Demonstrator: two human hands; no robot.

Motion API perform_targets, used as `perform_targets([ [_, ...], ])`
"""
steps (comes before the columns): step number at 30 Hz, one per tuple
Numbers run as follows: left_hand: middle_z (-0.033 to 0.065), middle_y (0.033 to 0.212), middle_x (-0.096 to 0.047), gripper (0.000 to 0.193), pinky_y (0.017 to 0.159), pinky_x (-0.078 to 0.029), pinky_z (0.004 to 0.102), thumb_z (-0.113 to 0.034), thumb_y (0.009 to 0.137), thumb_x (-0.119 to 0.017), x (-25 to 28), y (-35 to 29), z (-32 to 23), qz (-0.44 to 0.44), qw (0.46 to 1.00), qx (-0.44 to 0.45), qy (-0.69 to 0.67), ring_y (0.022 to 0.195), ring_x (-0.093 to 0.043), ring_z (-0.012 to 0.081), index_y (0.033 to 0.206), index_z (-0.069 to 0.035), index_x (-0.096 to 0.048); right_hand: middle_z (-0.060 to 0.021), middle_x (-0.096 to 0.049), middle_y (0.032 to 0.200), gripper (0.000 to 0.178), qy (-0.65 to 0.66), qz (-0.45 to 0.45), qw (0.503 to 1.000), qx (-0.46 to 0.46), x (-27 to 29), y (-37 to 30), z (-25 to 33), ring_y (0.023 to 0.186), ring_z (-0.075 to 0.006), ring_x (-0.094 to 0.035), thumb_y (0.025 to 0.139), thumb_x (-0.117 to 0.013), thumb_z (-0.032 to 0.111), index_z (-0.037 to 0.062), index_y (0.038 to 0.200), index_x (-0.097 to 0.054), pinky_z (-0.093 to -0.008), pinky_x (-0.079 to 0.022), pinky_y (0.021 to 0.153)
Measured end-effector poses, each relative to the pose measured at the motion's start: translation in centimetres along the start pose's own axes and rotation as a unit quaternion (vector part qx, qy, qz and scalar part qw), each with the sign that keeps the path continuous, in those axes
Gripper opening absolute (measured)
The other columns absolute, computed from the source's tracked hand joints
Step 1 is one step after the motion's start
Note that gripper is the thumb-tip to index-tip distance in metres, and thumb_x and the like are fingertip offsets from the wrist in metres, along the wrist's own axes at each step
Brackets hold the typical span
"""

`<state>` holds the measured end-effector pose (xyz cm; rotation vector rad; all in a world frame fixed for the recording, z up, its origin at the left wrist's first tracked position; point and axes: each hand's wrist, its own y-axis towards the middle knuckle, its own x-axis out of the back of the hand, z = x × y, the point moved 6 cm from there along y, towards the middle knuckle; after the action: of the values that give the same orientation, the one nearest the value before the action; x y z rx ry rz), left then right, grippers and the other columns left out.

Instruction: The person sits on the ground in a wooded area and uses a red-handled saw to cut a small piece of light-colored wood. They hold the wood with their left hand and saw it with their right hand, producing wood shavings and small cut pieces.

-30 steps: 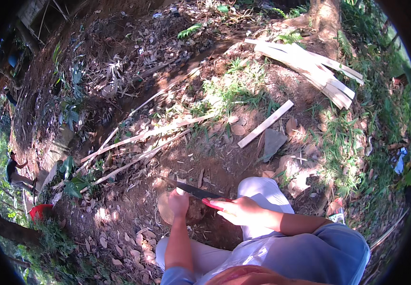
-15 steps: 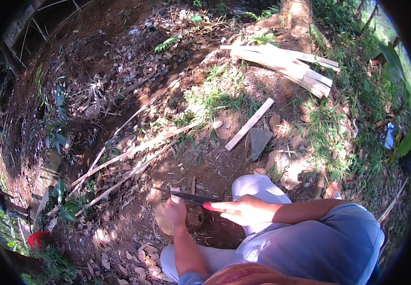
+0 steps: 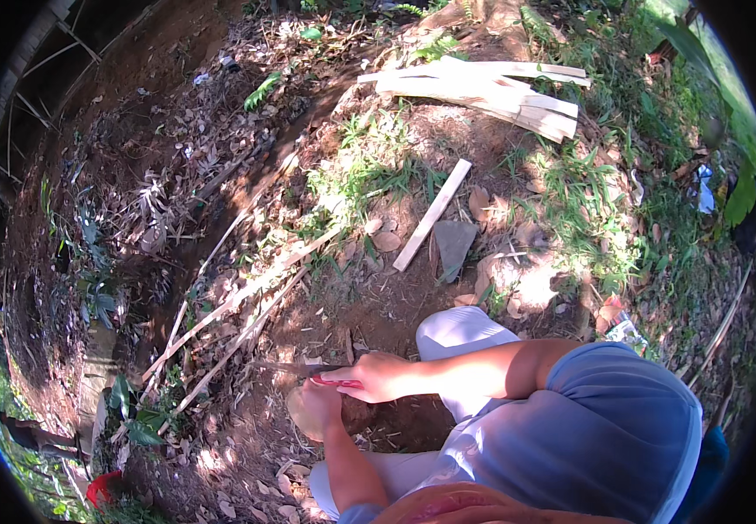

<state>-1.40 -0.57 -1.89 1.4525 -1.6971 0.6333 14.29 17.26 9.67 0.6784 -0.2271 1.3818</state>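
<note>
Beside the round block (image 3: 298, 417), the right hand (image 3: 378, 377) firmly grips a red-handled knife (image 3: 295, 368), blade leftward; the left hand (image 3: 322, 407) is curled, its hold unclear. Ahead lie a wooden strip (image 3: 432, 215) and grey stone (image 3: 455, 248).

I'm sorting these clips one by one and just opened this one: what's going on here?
A seated person's right hand grips a long, dark-bladed knife with a red handle, its blade pointing left. The left hand, just beside it, is closed on a pale wooden piece, mostly hidden, above a round tan wooden block. Ahead, a flat pale wooden strip lies near a grey triangular slab, with a pile of pale wooden strips farther off.
</note>
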Motion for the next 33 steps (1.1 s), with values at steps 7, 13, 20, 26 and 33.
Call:
perform_targets([
  [7, 0.0228, 0.091, -0.079, 0.031, 0.079, -0.057, 0.0512, -0.02, 0.079, -0.084, 0.2, -0.6, 0.3, 0.006, 1.0, 0.012, 0.005, 0.089, -0.077, 0.0416, 0.099, 0.002, -0.075, -0.0166, -0.076, 0.083, 0.052, 0.003, 0.101, 0.993, -0.066, 7.5, -11.5, 2.4, 0.054, -0.0321, -0.065, 0.11, -0.06, 0.033, 0.0379, 0.161, -0.052, -0.0465, -0.056, 0.058],
  [13, 0.0241, 0.093, -0.078, 0.031, 0.078, -0.057, 0.0544, -0.024, 0.086, -0.08, 0.8, -0.5, -0.8, -0.03, 0.997, -0.011, 0.068, 0.09, -0.077, 0.0434, 0.101, 0.003, -0.075, -0.0169, -0.07, 0.073, 0.05, 0.061, 0.125, 0.986, -0.097, 4.4, -7.3, 0.5, 0.053, -0.0337, -0.063, 0.111, -0.058, 0.033, 0.0349, 0.161, -0.053, -0.046, -0.052, 0.058],
  [20, 0.0298, 0.1, -0.077, 0.044, 0.08, -0.059, 0.0576, -0.037, 0.097, -0.067, 3.0, -1.8, -5.2, 0.016, 0.982, 0.0, 0.187, 0.094, -0.076, 0.0467, 0.108, 0.004, -0.078, -0.0173, -0.071, 0.073, 0.052, 0.046, 0.0, 0.998, 0.029, 0.4, -3.4, -0.7, 0.059, -0.0354, -0.066, 0.105, -0.067, 0.027, 0.0298, 0.157, -0.059, -0.0487, -0.054, 0.06],
  [26, 0.0276, 0.098, -0.078, 0.049, 0.083, -0.057, 0.0605, -0.047, 0.095, -0.065, 2.9, -1.8, -3.5, 0.022, 0.972, 0.005, 0.235, 0.094, -0.076, 0.0474, 0.106, -0.001, -0.08, -0.0192, -0.07, 0.072, 0.05, 0.097, 0.012, 0.995, 0.019, 5.7, -11.8, 1.3, 0.054, -0.0367, -0.061, 0.109, -0.06, 0.027, 0.0242, 0.159, -0.057, -0.0482, -0.048, 0.054],
  [33, 0.0269, 0.098, -0.078, 0.044, 0.081, -0.057, 0.0593, -0.043, 0.094, -0.065, 1.9, -0.7, -1.7, -0.045, 0.964, -0.04, 0.258, 0.093, -0.076, 0.0469, 0.104, -0.003, -0.08, -0.0202, -0.07, 0.073, 0.039, 0.052, 0.003, 0.999, 0.01, 3.0, -8.3, 1.2, 0.064, -0.0403, -0.067, 0.105, -0.064, 0.027, 0.0176, 0.143, -0.068, -0.0513, -0.052, 0.06],
])
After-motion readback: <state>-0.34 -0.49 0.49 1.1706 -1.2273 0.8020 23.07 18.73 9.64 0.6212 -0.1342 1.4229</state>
